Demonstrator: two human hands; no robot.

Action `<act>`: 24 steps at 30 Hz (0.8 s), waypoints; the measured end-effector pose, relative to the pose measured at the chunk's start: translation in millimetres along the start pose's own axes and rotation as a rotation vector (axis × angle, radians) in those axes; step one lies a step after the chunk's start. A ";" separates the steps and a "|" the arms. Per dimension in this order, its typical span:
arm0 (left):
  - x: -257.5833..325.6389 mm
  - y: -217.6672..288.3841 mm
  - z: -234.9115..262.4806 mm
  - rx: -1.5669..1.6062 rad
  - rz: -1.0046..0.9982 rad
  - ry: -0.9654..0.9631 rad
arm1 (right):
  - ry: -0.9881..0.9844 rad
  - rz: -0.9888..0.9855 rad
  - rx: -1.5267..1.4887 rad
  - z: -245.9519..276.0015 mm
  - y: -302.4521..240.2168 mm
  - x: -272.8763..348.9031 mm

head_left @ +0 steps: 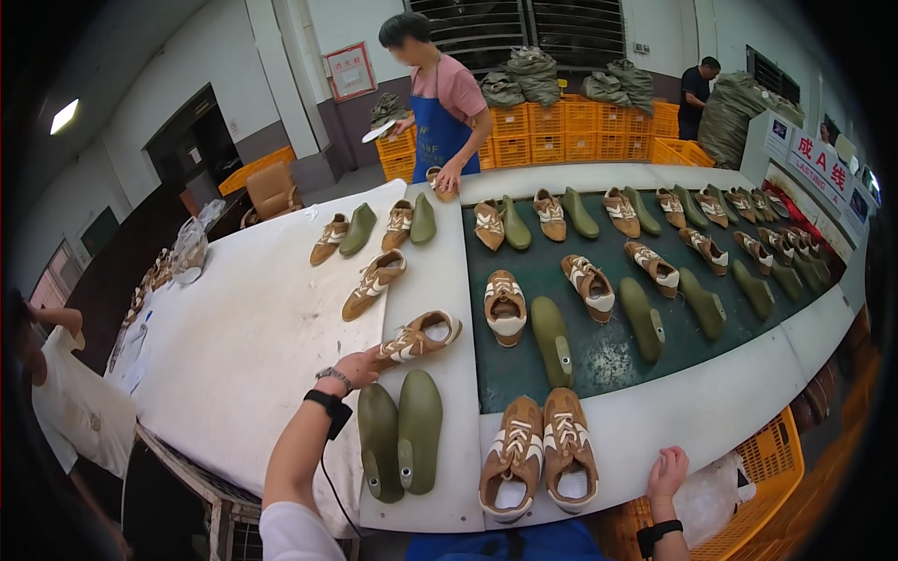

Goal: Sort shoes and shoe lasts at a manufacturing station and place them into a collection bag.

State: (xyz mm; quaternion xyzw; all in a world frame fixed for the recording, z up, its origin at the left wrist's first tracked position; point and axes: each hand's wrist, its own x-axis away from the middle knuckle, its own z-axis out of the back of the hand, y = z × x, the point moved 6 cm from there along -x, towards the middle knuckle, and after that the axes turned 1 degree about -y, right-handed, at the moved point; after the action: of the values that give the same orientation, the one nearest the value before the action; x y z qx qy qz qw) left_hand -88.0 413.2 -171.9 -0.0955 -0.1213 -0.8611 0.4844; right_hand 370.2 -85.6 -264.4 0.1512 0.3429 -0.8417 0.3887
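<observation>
My left hand [356, 370], with a bracelet and a black band on the wrist, is closed on the toe of a brown sneaker [419, 338] with white stripes. Just below it, a pair of green shoe lasts [418, 432] lies side by side on the white table. A pair of brown sneakers [512, 458] stands at the near edge in front of me, laces up and toes away. To their right, my right hand [666, 473] is loosely curled by the table edge, with nothing visible in it.
A green conveyor belt [599, 360] carries rows of brown sneakers and green lasts. Further left are more sneakers [366, 283] and lasts. A person in a blue apron [440, 117] handles a shoe across the table. A yellow crate [776, 467] stands at lower right.
</observation>
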 end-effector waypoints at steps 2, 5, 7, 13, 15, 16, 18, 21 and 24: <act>47.3 36.4 7.3 0.075 -0.284 0.126 | 0.005 -0.013 0.013 -1.4 2.0 -0.1; 132.6 107.7 1.6 -0.004 -0.227 0.091 | 0.001 -0.065 0.049 -0.8 11.0 7.0; 174.8 142.3 -13.9 -0.072 -0.141 0.149 | 0.018 -0.022 0.084 -8.0 2.0 3.3; 177.9 150.6 -81.5 -0.024 0.055 0.331 | 0.002 -0.020 0.086 -13.7 -12.3 0.3; 176.4 157.7 -80.2 0.014 0.024 0.478 | -0.009 0.004 0.100 -12.4 -8.2 4.1; 176.3 158.6 -80.1 0.021 0.037 0.473 | 0.012 -0.008 0.098 -13.2 -6.9 3.3; 178.9 168.5 -84.7 0.057 -0.051 0.440 | 0.026 -0.010 0.096 -11.6 -5.6 4.7; 194.2 185.0 -85.1 0.048 -0.067 0.392 | 0.029 -0.037 0.112 -11.7 -3.2 6.0; 201.1 191.8 -86.1 0.030 -0.093 0.344 | 0.025 -0.028 0.101 -12.8 -6.2 6.2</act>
State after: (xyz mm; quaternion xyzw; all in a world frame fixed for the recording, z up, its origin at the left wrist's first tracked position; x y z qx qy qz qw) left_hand -30.7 128.0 -174.9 0.0662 -0.0538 -0.8844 0.4588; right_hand 361.2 -77.3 -274.0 0.1764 0.3071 -0.8613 0.3642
